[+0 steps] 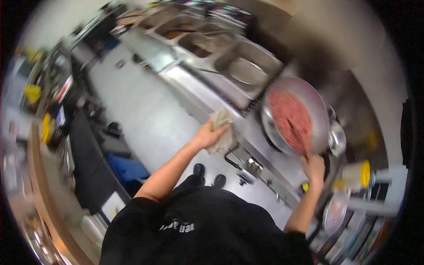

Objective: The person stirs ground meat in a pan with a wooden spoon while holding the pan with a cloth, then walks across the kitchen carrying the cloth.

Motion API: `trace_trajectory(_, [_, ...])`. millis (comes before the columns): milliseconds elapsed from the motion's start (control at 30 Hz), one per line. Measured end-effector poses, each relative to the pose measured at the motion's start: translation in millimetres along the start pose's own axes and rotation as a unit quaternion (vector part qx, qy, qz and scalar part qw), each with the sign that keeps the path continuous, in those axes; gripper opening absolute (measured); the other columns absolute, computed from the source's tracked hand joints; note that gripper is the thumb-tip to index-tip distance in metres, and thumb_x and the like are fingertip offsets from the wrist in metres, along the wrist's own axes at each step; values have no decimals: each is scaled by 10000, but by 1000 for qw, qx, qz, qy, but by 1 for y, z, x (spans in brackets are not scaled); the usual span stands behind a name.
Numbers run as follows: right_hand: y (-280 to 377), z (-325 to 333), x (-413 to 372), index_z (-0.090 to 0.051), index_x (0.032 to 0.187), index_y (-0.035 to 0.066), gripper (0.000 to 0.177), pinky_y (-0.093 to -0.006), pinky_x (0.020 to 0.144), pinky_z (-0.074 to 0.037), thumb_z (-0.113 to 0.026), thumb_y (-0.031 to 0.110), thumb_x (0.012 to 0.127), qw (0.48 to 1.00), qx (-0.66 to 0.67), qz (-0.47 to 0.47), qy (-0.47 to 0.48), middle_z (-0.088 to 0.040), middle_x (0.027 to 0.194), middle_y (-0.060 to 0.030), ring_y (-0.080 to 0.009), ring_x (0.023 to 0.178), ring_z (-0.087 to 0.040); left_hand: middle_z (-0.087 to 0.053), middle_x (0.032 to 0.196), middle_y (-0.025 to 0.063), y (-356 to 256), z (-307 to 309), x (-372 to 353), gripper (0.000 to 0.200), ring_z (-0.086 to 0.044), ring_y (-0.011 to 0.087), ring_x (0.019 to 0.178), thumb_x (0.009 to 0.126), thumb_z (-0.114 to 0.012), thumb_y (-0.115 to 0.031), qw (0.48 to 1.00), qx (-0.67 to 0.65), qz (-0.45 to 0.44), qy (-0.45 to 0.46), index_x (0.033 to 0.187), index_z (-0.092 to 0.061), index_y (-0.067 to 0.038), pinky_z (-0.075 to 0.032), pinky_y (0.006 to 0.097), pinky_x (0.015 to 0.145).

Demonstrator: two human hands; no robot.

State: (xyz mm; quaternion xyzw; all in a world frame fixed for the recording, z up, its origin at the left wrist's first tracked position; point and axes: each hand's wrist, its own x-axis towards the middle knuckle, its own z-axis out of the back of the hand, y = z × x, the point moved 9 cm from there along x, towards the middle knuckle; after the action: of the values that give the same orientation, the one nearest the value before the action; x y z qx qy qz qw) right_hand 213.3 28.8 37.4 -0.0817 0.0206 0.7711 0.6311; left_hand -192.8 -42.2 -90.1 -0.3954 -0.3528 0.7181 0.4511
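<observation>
My left hand (206,135) is closed around a crumpled beige cloth (226,134), beside the front edge of the metal counter. With my right hand (314,169) I grip the end of a brownish stirring utensil (298,138), perhaps a wooden spatula; its exact kind is blurred. The utensil's far end rests in pinkish-red ground meat (287,110). That meat lies in a large round metal pan (319,104) on the stove, to the right of the cloth.
Steel food wells (247,70) line the counter beyond the pan. A metal bowl (337,138) and a tub with a yellow lid (365,173) stand right of it. Control knobs and a pipe (249,170) stick out from the stove front. Grey floor (137,106) runs along the left.
</observation>
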Motion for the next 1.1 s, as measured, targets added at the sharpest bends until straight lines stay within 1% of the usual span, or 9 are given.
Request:
trace_trajectory(200, [115,72,14,-546,1191,7,399,-432,873,-388,-580,204,846,977,138,68,-149,-553,1031,-231,-386,971,-502,-543,1194,170,25,127,-18,719,-526,238,1106,784,-691,-358,987,-138,-20,-82,1318,-367,-2,-402,333,960])
trace_trajectory(267, [196,85,18,-546,1190,-4,397,-422,863,-398,-581,197,849,953,202,193,-114,-572,1021,-232,-379,936,-532,-523,1219,177,54,177,-16,735,-499,240,1144,771,-703,-361,984,-126,-1,-124,1319,-367,-4,-388,336,974])
trace_trajectory(333, [278,74,36,-581,1140,-2,368,-374,756,-460,-620,170,818,945,226,237,20,-609,920,-220,-332,829,-601,-534,1204,177,66,235,-14,727,-508,242,1134,775,-698,-362,982,-121,3,-145,1315,-372,-1,-392,336,969])
trace_trajectory(400, [376,79,37,-579,1141,10,372,-334,648,-465,-642,156,805,918,230,316,67,-607,802,-174,-276,660,-579,-545,1189,176,90,295,-9,718,-517,243,1124,779,-693,-363,982,-109,2,-154,1311,-377,2,-396,337,963])
trace_trajectory(600, [620,60,65,-579,1143,18,390,-342,680,-483,-643,201,805,885,173,411,132,-632,897,-198,-297,723,-626,-615,1065,146,208,441,-17,485,-582,195,967,867,-591,-339,958,-218,103,-152,1203,-502,-1,-456,314,849])
trace_trajectory(733, [775,91,75,-579,1143,31,377,-368,700,-467,-622,230,826,839,149,513,107,-628,871,-186,-315,766,-606,-610,1015,104,233,549,-19,478,-566,141,903,892,-558,-361,949,-244,144,-138,1202,-505,1,-459,286,799])
trace_trajectory(933, [957,103,140,-582,1145,46,369,-379,717,-462,-620,231,827,798,153,567,136,-625,914,-200,-348,805,-598,-611,993,96,280,727,41,453,-595,148,853,879,-595,-322,902,-332,59,-269,1177,-495,5,-493,269,744])
trace_trajectory(1067, [1075,104,219,-584,1125,14,388,-415,795,-463,-607,258,825,807,131,540,200,-616,965,-228,-362,894,-599,-627,940,111,359,846,68,385,-633,180,791,876,-596,-281,876,-315,92,-353,1132,-521,-4,-530,301,670])
trace_trajectory(1100, [1109,104,247,-583,1125,13,389,-420,797,-464,-602,262,828,815,95,542,182,-614,967,-232,-360,894,-599,-633,973,81,362,872,67,387,-607,146,840,876,-598,-284,852,-347,119,-374,1138,-540,-5,-487,275,742])
